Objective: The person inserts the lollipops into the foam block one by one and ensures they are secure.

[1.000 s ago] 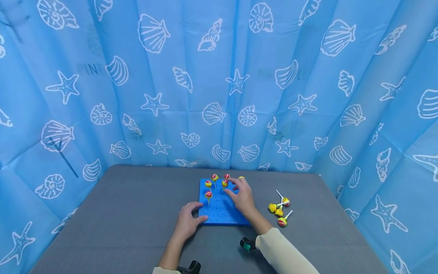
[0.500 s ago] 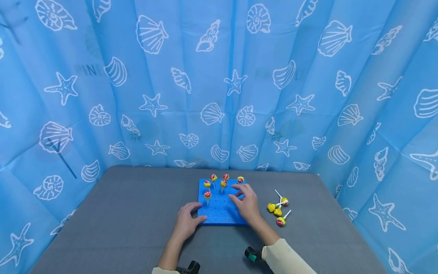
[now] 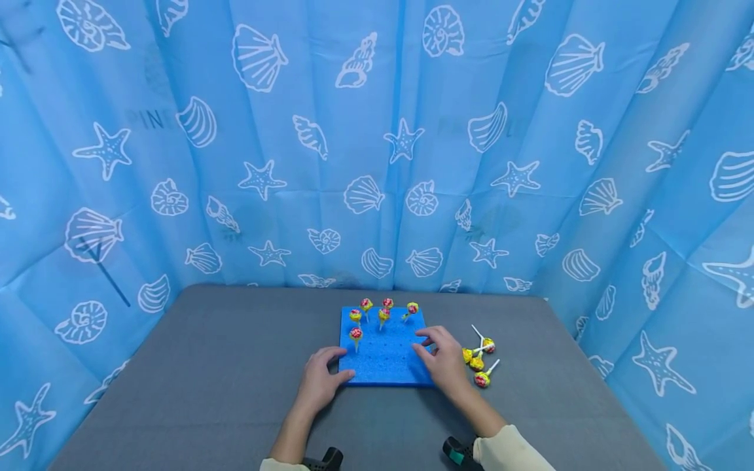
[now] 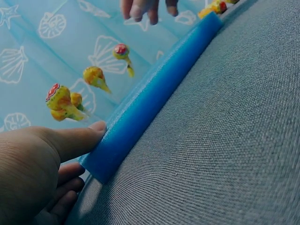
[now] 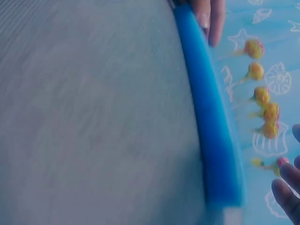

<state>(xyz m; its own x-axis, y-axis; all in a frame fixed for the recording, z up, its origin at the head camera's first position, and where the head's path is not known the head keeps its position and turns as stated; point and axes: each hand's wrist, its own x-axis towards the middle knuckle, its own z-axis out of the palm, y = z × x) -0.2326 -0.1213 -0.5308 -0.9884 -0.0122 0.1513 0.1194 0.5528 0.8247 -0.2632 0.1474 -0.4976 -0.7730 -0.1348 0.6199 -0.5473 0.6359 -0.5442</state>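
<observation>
A blue foam board [image 3: 383, 369] lies on the table with several lollipops standing in it, toward its left and far sides. One lollipop [image 3: 356, 335] is at the near left; another [image 3: 412, 309] tilts near the far right corner. My left hand [image 3: 321, 378] grips the board's near left corner; in the left wrist view the thumb [image 4: 84, 140] lies on the top edge and the other fingers are at the side. Over the board's right edge hovers my right hand [image 3: 446, 361], fingers apart and loosely bent, holding nothing.
Several loose lollipops [image 3: 482, 379] in yellow wrappers lie on the grey table [image 3: 247, 366], just right of my right hand. A blue curtain [image 3: 377, 144] printed with white shells hangs behind the table and along its sides.
My right hand has drawn back from the standing lollipops, moving right and nearer, toward the loose ones. The far right lollipop has come fully into view. My left hand stays at the board.
</observation>
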